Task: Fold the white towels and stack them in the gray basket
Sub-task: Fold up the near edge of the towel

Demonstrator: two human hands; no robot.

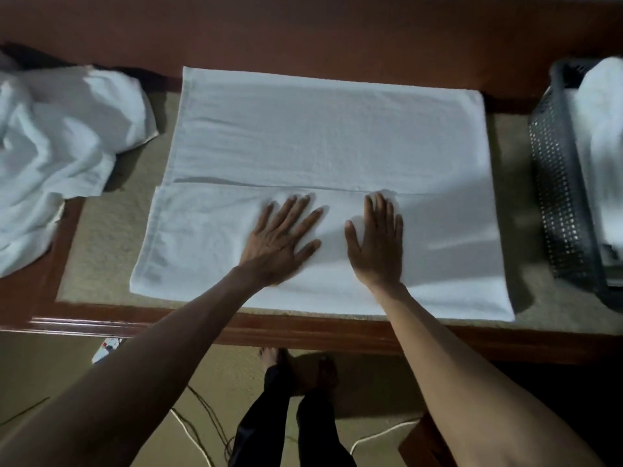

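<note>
Pressing flat is the step in hand: your left hand (279, 237) and right hand (377, 244) lie side by side on the towel (320, 136), palms down, fingers straight and a little spread, so neither grip is clamped on anything. The towel lies spread on the counter (101, 237) right in front of you, between the loose pile of white towels (60, 136) at your left and the gray basket (559, 197) at your right. Its near part lies doubled over toward the far side. The edge of that flap runs just beyond your fingertips, about midway across the cloth. I judge this to be fold 1 being smoothed, with more folds needed before this towel can be stacked.

The towel's long axis runs left to right, in line with the counter's front edge. Its short ends point at the pile and at the basket. The next move, as I read it, calls for you to pinch the doubled near edge and bring it over again, holding the edges square. Then halve the towel along its length so it fits the basket, where white cloth (600, 129) already stands above the rim.
</note>
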